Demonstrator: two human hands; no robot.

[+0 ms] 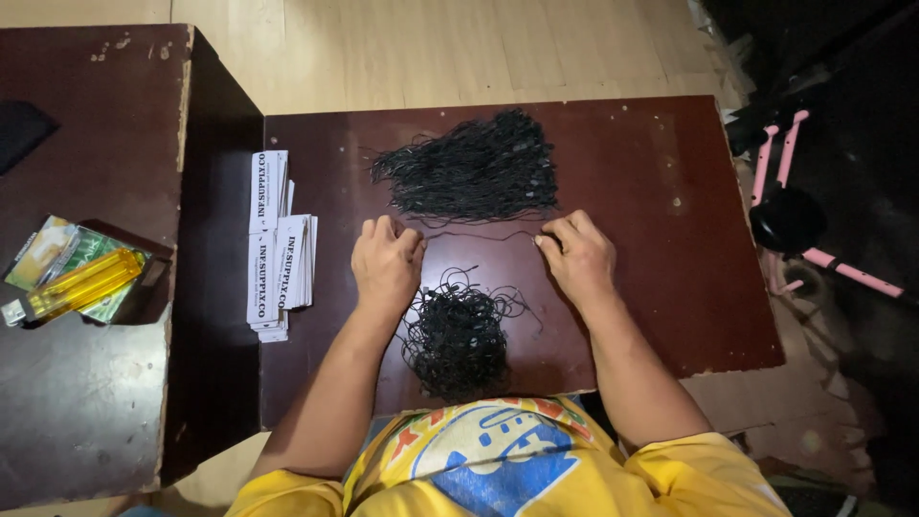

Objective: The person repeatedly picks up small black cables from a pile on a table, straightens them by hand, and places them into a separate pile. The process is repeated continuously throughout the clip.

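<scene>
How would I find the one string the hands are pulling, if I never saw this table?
Look at the dark brown table, between the two heaps of black strings. The left hand and right hand pinch a single black string stretched between them. Unlike the fanned bundle above and tangled pile below, it lies alone.

Dim warm overhead light; right edge near black; centre sharp, corners stretched.

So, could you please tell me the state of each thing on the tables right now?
Left hand: fingers curled, pinching one end of a cord.
Right hand: fingers curled, pinching the other end.
Single black cord: stretched between the hands.
Far cord bundle: lying roughly straight, fanned.
Near cord pile: tangled, looped.
White tags: stacked, overlapping.
Yellow lighter: lying flat.
</scene>
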